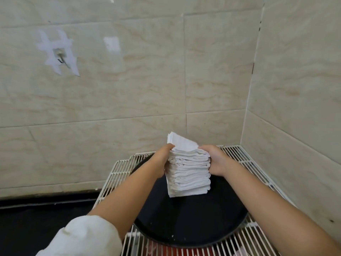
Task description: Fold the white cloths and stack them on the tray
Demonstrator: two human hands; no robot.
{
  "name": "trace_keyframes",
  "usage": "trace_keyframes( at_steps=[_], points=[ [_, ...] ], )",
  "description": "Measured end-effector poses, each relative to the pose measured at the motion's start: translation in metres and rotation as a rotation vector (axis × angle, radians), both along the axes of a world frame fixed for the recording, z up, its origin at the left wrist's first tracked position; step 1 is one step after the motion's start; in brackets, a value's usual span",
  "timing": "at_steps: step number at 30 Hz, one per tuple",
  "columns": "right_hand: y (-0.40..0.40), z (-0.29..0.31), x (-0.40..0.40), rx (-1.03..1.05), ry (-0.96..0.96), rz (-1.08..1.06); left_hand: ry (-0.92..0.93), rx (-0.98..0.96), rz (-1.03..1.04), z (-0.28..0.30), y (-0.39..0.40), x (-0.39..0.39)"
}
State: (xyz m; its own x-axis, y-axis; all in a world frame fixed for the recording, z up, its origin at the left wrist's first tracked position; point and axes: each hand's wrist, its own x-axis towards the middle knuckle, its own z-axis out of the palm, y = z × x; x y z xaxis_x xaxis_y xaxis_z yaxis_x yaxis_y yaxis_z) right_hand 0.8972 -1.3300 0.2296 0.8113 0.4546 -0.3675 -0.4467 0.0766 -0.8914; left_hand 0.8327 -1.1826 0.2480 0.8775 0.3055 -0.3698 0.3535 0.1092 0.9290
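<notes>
A tall stack of folded white cloths (189, 174) stands on a round black tray (191, 218). My left hand (163, 159) grips the stack's left side near the top, fingers behind it. My right hand (215, 159) grips the right side at the same height. The top cloth (181, 143) sticks up at an angle, its far corner raised above the pile. The far sides of both hands are hidden by the cloths.
The tray sits on a white wire rack (258, 235) in a tiled wall corner. A black counter (46, 218) lies to the left. A wall hook (60, 59) is fixed on the left wall. Something red (184, 253) shows under the rack.
</notes>
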Motion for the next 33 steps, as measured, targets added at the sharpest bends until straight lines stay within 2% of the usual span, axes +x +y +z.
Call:
trace_keyframes(
  at_steps=[7, 12, 13, 15, 17, 21, 26, 33],
  points=[
    [-0.002, 0.006, -0.02, -0.123, -0.202, 0.019, -0.145, -0.053, 0.012, -0.015, 0.0, -0.031],
    [-0.009, 0.002, -0.028, -0.227, -0.155, 0.047, -0.171, -0.042, 0.037, -0.015, -0.011, -0.035],
    [-0.011, 0.001, -0.029, -0.215, -0.127, 0.032, -0.201, 0.024, 0.041, -0.015, -0.011, -0.037],
    [-0.015, 0.0, -0.034, -0.212, -0.089, 0.036, -0.369, 0.31, 0.007, -0.019, -0.012, -0.048],
    [-0.016, 0.0, -0.038, -0.236, -0.098, 0.054, -0.489, 0.542, -0.124, -0.028, -0.011, -0.061],
    [-0.013, 0.001, -0.038, -0.254, -0.177, 0.034, -0.493, 0.803, -0.252, -0.044, 0.002, -0.062],
    [-0.008, 0.005, -0.04, -0.288, -0.175, 0.041, -0.5, 0.853, -0.311, -0.048, 0.015, -0.059],
    [0.0, 0.003, -0.043, -0.318, -0.238, 0.019, -0.581, 0.8, -0.357, -0.054, 0.027, -0.062]
  ],
)
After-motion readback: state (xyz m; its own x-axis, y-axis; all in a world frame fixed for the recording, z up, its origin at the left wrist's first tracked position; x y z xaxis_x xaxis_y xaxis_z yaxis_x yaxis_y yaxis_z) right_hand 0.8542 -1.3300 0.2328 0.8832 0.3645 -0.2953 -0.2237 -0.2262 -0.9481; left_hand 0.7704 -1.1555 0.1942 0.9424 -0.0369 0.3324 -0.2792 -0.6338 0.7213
